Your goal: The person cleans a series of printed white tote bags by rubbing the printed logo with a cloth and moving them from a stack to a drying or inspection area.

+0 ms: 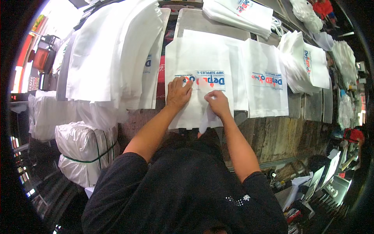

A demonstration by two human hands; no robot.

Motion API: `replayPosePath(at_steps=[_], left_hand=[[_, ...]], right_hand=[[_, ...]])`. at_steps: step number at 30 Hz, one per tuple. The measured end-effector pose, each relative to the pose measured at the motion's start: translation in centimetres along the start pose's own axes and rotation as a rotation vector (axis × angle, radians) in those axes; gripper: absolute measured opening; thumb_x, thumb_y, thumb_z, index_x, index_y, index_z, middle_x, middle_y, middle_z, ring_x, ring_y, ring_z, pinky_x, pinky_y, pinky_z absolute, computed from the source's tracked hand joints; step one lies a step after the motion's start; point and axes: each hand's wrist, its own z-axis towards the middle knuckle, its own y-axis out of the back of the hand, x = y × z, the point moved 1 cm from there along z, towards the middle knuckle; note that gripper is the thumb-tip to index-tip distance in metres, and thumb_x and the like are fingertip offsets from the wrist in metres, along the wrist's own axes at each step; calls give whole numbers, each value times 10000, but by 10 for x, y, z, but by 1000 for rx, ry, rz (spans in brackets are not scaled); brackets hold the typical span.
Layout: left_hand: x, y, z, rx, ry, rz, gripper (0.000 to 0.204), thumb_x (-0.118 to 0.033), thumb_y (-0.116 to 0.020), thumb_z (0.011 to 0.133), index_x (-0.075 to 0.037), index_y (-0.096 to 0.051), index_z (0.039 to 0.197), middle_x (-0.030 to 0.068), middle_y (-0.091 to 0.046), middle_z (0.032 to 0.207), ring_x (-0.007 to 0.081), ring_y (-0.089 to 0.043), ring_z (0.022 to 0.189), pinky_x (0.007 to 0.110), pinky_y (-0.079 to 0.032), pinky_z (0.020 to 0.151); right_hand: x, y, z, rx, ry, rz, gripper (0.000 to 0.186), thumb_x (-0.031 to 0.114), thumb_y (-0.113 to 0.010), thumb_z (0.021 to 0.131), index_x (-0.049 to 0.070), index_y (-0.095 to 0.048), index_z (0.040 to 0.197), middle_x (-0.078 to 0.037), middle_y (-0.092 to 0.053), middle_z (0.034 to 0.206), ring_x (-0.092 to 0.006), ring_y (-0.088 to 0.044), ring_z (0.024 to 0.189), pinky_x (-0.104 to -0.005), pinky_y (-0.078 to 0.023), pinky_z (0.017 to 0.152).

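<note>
A white fabric bag (198,52) with a blue and red print, upside down to me, lies flat on the worktable in front of me. My left hand (179,93) rests on it beside the print, its fingers lying over the fabric and holding nothing. With thumb and fingertips together, my right hand (217,102) pinches a thin white strip (205,120) of cloth or film; I cannot tell which. The strip covers part of the print and hangs toward the table's near edge. Just to the right lies another printed white bag (267,99), partly over more white material.
Thick layers of white bags (105,50) hang over the table at left. More stacks lie at the far side (241,19) and right (298,58). A strapped white bundle (83,148) stands at lower left. Grey flat panels (212,23) run along the table; tools and clutter fill the lower right.
</note>
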Motion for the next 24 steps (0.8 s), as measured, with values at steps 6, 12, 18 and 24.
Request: replayPosePath(at_steps=[6, 12, 18, 24], left_hand=[[0, -1, 1, -79, -28, -11, 391, -242, -669, 794, -169, -627, 1176, 142, -523, 1204, 316, -460, 1167, 460, -355, 948], [-1, 0, 0, 6, -1, 9, 452, -245, -654, 805, -180, -578, 1246, 151, -510, 1215, 322, -439, 1184, 473, -356, 949], [-3, 2, 3, -2, -22, 13, 470, -251, -648, 806, -181, -562, 1263, 158, -496, 1230, 328, -433, 1186, 479, -353, 957], [1, 1, 0, 39, 1, 63, 448, -255, -658, 799, -178, -589, 1235, 155, -499, 1231, 321, -437, 1179, 470, -355, 957]], right_hand=[[0, 0, 1, 107, -140, 233, 243, 267, -716, 753, 50, -699, 861, -164, -649, 980, -304, -626, 942, -381, -480, 861], [-1, 4, 4, 136, -131, 312, 206, 240, -659, 801, 43, -680, 857, -76, -649, 835, -162, -589, 783, -312, -469, 722], [3, 11, 11, -261, -230, 255, 217, 243, -685, 777, 42, -701, 858, -151, -661, 958, -290, -631, 926, -361, -482, 855], [7, 12, 7, 177, -69, 194, 247, 268, -681, 793, 43, -694, 894, -168, -651, 949, -299, -632, 900, -379, -488, 825]])
